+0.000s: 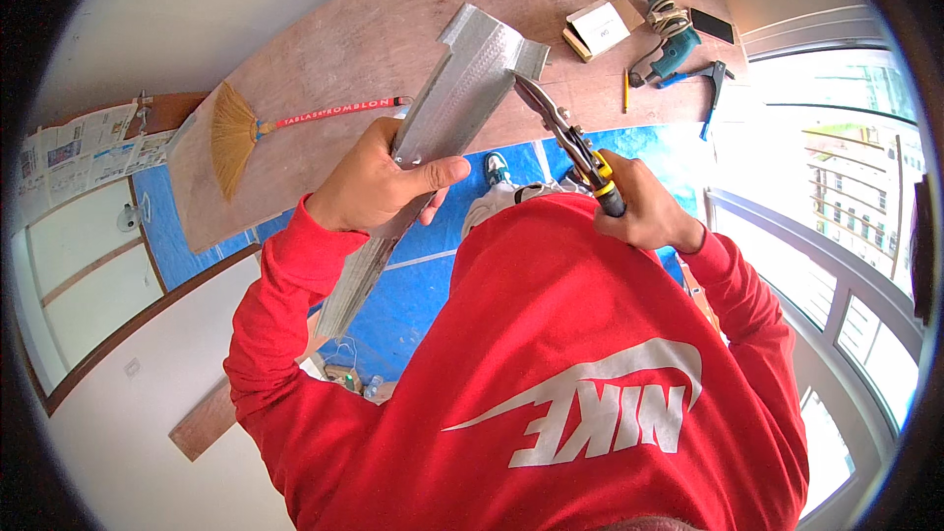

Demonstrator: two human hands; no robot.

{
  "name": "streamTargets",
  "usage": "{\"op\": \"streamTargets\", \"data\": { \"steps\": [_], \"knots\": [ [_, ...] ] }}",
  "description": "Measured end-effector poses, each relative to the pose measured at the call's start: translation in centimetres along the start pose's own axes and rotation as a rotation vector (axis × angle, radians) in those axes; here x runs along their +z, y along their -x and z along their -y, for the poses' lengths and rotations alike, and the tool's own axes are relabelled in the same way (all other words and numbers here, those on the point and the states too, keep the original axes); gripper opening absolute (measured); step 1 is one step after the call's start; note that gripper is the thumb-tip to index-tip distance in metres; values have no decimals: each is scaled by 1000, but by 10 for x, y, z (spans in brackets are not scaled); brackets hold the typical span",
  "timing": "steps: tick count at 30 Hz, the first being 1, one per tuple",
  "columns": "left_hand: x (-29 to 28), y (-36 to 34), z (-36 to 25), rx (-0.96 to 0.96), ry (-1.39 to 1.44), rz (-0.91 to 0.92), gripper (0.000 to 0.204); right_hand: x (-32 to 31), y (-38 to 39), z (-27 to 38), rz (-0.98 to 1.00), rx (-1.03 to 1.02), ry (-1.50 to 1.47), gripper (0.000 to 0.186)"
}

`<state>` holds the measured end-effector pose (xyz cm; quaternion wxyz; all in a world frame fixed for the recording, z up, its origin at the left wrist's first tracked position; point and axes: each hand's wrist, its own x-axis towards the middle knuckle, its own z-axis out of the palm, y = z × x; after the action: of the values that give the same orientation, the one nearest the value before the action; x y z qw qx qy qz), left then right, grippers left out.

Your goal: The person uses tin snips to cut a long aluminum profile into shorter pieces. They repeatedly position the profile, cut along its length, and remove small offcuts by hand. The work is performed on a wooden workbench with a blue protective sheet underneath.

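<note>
Between the two hands, a length of galvanized metal channel is held up in the air, slanting from near the left elbow up toward the plywood sheet lying on the floor below. The left hand wraps around the channel's middle, fingers closed over its face with the thumb laid across it. The right hand is clenched round the yellow-and-black handles of a pair of tin snips, whose blades meet the channel's far end, just beside a flange that is already bent outward.

From here the judgement is that the cut edge is the hazard: the sheet looks thin and sharp, and the left hand is bare, so a twist of the channel could drag an edge across the palm. The unsupported length may also flex, letting the blades wander.

The channel is dull silver, dimpled, with folded sides.

Beyond the snips lie a small cardboard box, a teal power drill, a pencil and a caulking gun. Left of the left hand a straw broom rests on the plywood, over blue floor sheeting.
</note>
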<state>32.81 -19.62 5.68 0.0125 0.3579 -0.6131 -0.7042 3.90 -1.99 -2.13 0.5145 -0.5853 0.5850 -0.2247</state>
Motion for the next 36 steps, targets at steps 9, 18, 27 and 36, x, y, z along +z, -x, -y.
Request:
{"op": "streamTargets", "data": {
  "steps": [9,18,27,36],
  "knots": [
    [-8,-17,8,-42,-49,-31,31,12,-13,-11,-45,28,-60,45],
    [-5,0,3,-37,32,51,29,2,5,8,-38,28,-45,56],
    [-10,-2,14,19,267,167,27,-2,-10,0,-13,-116,-97,82],
    [-35,1,14,107,-247,-108,39,17,-4,-29,14,45,-150,95]
  ]
}}
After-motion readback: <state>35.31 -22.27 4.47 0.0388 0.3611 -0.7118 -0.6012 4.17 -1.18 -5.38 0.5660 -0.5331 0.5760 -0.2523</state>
